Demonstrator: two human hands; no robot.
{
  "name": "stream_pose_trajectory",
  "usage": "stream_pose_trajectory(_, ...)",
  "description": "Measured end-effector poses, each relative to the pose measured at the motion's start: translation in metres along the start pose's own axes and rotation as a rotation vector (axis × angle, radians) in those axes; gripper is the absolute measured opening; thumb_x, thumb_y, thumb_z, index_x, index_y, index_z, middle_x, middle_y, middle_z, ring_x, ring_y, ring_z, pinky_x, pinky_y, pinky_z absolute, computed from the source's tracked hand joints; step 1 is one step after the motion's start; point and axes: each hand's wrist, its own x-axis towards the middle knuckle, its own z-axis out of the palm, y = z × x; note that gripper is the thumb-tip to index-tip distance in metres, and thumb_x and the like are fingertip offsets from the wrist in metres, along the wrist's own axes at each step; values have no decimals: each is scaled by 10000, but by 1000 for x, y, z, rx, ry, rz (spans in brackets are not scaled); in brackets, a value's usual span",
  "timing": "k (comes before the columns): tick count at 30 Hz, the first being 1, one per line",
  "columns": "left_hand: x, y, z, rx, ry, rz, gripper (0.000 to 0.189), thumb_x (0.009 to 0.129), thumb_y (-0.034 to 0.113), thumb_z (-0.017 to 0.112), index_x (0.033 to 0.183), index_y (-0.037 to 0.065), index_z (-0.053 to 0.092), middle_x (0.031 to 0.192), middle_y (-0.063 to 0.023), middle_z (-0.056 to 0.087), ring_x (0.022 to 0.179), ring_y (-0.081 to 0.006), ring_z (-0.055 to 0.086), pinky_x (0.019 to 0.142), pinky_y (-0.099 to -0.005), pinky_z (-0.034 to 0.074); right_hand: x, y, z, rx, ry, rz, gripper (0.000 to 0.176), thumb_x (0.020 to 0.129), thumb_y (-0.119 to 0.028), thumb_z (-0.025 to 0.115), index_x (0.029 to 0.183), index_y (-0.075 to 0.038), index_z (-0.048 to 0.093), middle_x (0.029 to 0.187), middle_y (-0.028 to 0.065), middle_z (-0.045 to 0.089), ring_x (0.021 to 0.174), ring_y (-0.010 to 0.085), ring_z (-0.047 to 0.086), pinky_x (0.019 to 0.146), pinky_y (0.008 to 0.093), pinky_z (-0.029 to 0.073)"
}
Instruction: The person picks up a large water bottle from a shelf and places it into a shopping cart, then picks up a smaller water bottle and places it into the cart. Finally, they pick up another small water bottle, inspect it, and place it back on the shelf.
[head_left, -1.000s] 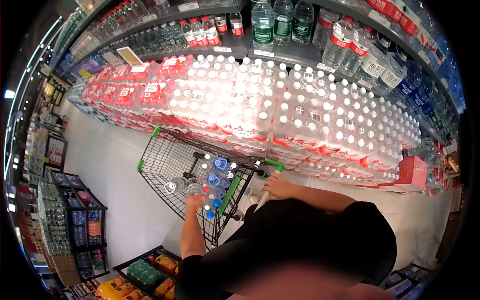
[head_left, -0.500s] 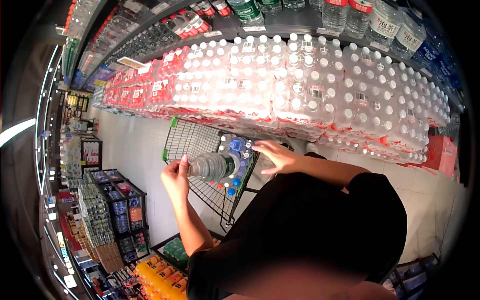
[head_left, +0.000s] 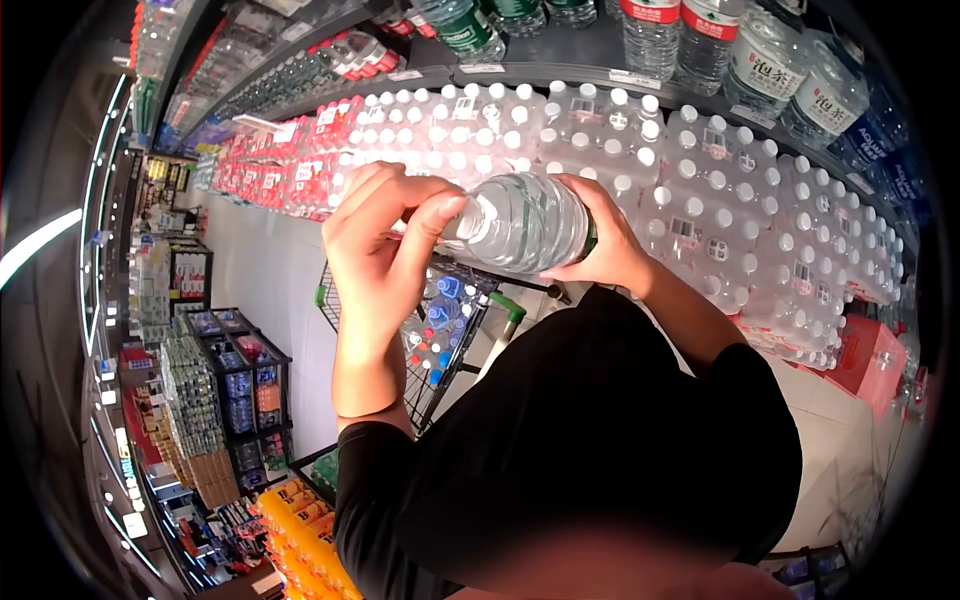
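Observation:
A large clear water bottle (head_left: 525, 222) lies on its side in the air between my hands, above the shopping cart. My left hand (head_left: 385, 235) has its fingers closed at the bottle's neck end; the cap is hidden by the fingers. Around the bottle's base end, near a strip of green label, my right hand (head_left: 605, 235) is wrapped. Below, the wire shopping cart (head_left: 440, 385) with green corner pieces holds several bottles (head_left: 437, 320) with blue, red and white caps, partly covered by my left arm.
Shrink-wrapped packs of white-capped bottles (head_left: 700, 215) are stacked just beyond the cart. Behind them a shelf (head_left: 560, 78) carries large bottles. At left stand a black display rack (head_left: 240, 390) and orange packs (head_left: 300, 535). A red box (head_left: 868, 365) is at right.
The bottle has risen out of the cart toward me and moved right. My right hand, free and spread before, now grips its base end. My left hand has stayed at the neck.

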Motion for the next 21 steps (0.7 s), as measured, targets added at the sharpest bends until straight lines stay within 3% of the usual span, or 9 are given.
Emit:
stream_pose_trajectory(1, 9, -6, 14, 49, 5, 52, 62, 816, 32, 728, 859, -7, 704, 764, -74, 666, 693, -203, 550, 698, -324, 440, -2, 6, -9, 22, 5, 59, 1080, 535, -275, 952, 1423, -36, 386, 1389, 169, 473, 1258, 341, 507, 1054, 439, 420)
stream_pose_trajectory(2, 15, -6, 24, 112, -20, 33, 264, 814, 133, 750, 1041, 10, 698, 975, -128, 687, 894, -274, 612, 837, -367, 460, -6, 14, -16, 49, 10, 121, 1092, 535, -274, 954, 1429, -35, 374, 1399, 167, 465, 1270, 339, 498, 1063, 436, 413)
stream_pose_trajectory(4, 27, -15, 47, 251, -56, 275, 537, 781, 275, 781, 1229, 25, 623, 1239, -172, 616, 1157, -358, 560, 1002, -442, 405, -12, 25, -27, 132, 38, 209, 1123, 535, -272, 957, 1444, -33, 341, 1409, 167, 456, 1291, 333, 482, 1075, 430, 401)
stream_pose_trajectory(5, 27, -23, 56, 218, -200, 279, 746, 726, 389, 802, 1327, 25, 550, 1422, -190, 497, 1334, -414, 436, 1097, -503, 315, -13, 30, -31, 189, 65, 236, 1144, 534, -271, 958, 1453, -33, 320, 1410, 169, 455, 1300, 330, 475, 1079, 427, 396)
stream_pose_trajectory(6, 29, -19, 69, 148, -272, 233, 817, 702, 373, 827, 1369, 27, 506, 1466, -209, 452, 1368, -423, 399, 1118, -510, 295, -14, 35, -35, 245, 91, 261, 1165, 533, -271, 960, 1463, -33, 299, 1410, 171, 454, 1309, 326, 467, 1082, 425, 391)
stream_pose_trajectory(12, 38, -44, 120, -151, -227, 157, 935, 722, 277, 832, 1456, 21, 312, 1486, -244, 398, 1400, -361, 368, 1127, -476, 304, -3, 34, -60, 131, -127, 291, 1250, 554, -358, 948, 1497, -28, 198, 1506, 187, 321, 1388, 337, 369, 1126, 439, 340)
stream_pose_trajectory(14, 36, -51, 129, -270, -185, 82, 912, 719, 261, 811, 1441, 53, 295, 1399, -252, 480, 1326, -347, 450, 1097, -466, 338, 2, 41, -66, 183, -182, 234, 1252, 557, -355, 945, 1504, -40, 189, 1525, 176, 300, 1406, 332, 347, 1133, 433, 336)
stream_pose_trajectory(18, 29, -57, 134, -469, -101, -110, 904, 721, 251, 803, 1447, 73, 295, 1310, -228, 547, 1226, -304, 520, 1047, -436, 388, -4, 58, -74, 293, -371, 332, 1222, 610, -238, 904, 1552, -98, 138, 1573, 134, 253, 1447, 296, 289, 1170, 415, 279)
stream_pose_trajectory(21, 23, -66, 131, -531, -36, -256, 876, 726, 177, 813, 1438, 59, 316, 1290, -186, 540, 1159, -239, 538, 1004, -391, 433, -7, 61, -68, 327, -344, 355, 1181, 644, -194, 876, 1561, -99, 137, 1582, 133, 254, 1447, 280, 289, 1171, 414, 261)
